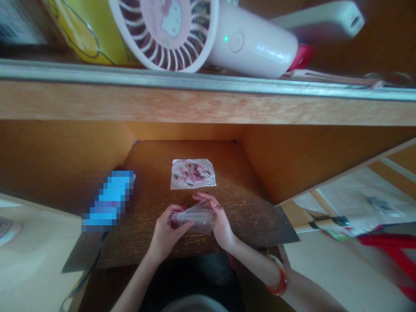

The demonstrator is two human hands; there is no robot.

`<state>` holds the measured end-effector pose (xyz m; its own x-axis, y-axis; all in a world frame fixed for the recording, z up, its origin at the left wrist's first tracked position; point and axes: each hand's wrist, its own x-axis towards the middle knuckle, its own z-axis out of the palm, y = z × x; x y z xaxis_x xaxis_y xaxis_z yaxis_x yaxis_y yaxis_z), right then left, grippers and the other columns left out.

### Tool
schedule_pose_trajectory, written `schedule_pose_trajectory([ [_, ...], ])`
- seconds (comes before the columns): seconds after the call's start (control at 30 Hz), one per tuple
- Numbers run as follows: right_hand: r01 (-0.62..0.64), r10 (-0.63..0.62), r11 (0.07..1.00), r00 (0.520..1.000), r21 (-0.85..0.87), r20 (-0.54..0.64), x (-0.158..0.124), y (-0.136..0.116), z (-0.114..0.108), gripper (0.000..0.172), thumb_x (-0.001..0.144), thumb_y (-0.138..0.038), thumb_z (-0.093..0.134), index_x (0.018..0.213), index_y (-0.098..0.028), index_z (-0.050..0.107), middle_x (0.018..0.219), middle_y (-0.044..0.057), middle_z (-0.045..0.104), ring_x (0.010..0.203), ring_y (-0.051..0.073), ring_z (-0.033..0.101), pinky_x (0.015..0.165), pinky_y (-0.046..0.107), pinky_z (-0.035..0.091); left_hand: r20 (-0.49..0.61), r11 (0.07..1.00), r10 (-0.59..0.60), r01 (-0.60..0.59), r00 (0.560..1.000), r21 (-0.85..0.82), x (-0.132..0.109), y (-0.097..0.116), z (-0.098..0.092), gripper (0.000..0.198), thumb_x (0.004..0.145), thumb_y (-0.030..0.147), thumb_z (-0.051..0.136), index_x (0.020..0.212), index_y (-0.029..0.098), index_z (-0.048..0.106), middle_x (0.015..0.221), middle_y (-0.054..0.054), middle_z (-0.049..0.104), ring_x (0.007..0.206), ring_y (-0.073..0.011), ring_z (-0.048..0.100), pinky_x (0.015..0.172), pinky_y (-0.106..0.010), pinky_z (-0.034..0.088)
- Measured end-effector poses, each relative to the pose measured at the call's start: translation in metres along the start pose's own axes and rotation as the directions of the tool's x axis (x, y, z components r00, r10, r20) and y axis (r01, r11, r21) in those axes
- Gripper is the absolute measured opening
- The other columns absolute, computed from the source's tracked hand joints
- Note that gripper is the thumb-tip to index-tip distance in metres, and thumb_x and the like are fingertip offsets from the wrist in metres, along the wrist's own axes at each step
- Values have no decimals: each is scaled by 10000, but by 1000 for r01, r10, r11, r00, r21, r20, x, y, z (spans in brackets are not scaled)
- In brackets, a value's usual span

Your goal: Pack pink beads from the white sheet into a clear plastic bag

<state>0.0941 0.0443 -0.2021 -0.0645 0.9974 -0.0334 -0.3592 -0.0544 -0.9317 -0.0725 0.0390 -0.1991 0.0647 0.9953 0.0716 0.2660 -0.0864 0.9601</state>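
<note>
Both my hands hold a small clear plastic bag (195, 216) just above the brown wooden desk (247, 203). My left hand (169, 232) pinches the bag's left end, fingers closed. My right hand (218, 219) grips its right side, fingers curled over the top; an orange bangle (280, 279) is on that wrist. Beyond the hands lies a second flat clear bag (193, 173) with several pink beads in it, flat on the desk and apart from my hands.
A blurred blue object (108, 199) lies at the desk's left with a cable (87, 271) running off the front edge. A shelf (208, 102) overhangs, carrying a white hand fan (201, 34) and a yellow item (87, 30). Papers and red items lie at right.
</note>
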Motion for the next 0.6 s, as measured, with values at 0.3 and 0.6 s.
schedule_pose_trajectory([
  [0.3,-1,0,1000,999,29,38,0,-1,-4,442,873,-558,484,1137,-231,620,1190,83,651,1106,262,598,983,427,441,-64,999,-37,38,997,24,-1,3,-4,252,671,323,755,824,154,648,721,-4,663,647,-150,602,609,-234,485],
  [0.6,-83,81,995,996,-50,-48,0,-6,2,472,888,-581,474,1149,-222,634,1151,75,662,1103,260,595,986,400,427,-158,977,-132,102,979,-185,-2,15,7,261,648,308,788,807,146,660,731,-10,686,665,-158,625,633,-243,510],
])
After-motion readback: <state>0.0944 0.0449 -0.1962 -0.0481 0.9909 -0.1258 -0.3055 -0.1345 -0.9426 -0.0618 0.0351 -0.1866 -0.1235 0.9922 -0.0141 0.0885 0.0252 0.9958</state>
